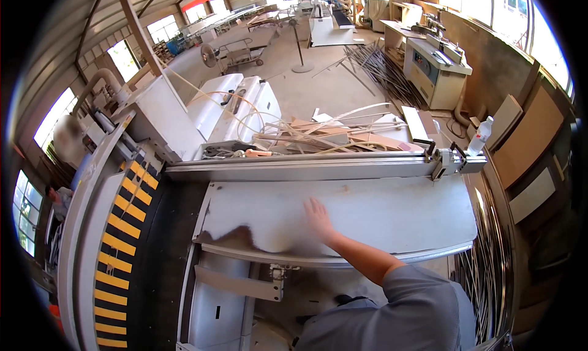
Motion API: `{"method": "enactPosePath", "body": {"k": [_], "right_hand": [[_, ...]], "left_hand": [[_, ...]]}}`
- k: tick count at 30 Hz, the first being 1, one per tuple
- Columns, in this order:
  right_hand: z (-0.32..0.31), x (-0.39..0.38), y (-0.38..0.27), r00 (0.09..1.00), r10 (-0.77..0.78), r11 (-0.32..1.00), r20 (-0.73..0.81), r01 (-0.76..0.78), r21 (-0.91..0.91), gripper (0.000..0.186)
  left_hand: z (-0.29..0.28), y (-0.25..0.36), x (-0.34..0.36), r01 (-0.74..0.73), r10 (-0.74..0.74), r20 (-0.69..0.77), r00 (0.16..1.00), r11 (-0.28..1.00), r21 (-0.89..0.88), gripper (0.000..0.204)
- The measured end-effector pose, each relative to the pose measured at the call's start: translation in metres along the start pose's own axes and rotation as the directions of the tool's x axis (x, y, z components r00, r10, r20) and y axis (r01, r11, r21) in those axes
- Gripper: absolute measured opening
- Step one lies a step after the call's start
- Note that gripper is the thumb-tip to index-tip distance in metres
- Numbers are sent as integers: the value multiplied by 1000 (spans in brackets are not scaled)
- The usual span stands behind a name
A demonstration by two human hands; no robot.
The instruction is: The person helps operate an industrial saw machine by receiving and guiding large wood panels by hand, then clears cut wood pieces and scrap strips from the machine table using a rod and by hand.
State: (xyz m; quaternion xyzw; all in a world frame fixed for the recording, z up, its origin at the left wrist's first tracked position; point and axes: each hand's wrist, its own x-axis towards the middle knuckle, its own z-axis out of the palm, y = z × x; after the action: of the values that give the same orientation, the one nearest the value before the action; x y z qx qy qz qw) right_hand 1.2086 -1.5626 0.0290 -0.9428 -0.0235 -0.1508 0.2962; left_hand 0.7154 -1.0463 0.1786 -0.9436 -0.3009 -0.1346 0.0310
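The bare right hand has its fingers wide; the pale grey, flat tabletop lies under it, whether touching I cannot tell. Farther, a long silver metal rail stands between the hand and a heap of thin brown and white strips.

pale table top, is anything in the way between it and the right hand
Nothing visible stands between the right hand and the pale table top: the open hand is over its bare surface, though whether it touches is unclear. The long metal bar lies beyond the hand, along the far edge.
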Motion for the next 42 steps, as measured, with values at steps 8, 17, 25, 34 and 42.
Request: {"method": "enactPosePath", "body": {"k": [8,17,25,34,42], "right_hand": [[79,-8,1,962,241,948,127,-206,-242,73],[90,-15,-43,961,275,901,35,-245,-357,80],[100,-19,-55,961,274,867,34,-232,-440,74],[107,-17,-51,956,291,841,13,-250,-481,70],[97,-16,-67,931,360,817,55,-286,-501,67]], "left_hand": [[115,-104,21,59,-48,85,995,989,-134,25],[162,-144,41,224,-358,-244,901,867,-445,32],[192,-157,63,354,-453,-141,880,825,-439,60],[181,-170,100,254,-393,-244,887,854,-453,65],[164,-170,161,217,-382,-291,877,856,-468,63]]}}
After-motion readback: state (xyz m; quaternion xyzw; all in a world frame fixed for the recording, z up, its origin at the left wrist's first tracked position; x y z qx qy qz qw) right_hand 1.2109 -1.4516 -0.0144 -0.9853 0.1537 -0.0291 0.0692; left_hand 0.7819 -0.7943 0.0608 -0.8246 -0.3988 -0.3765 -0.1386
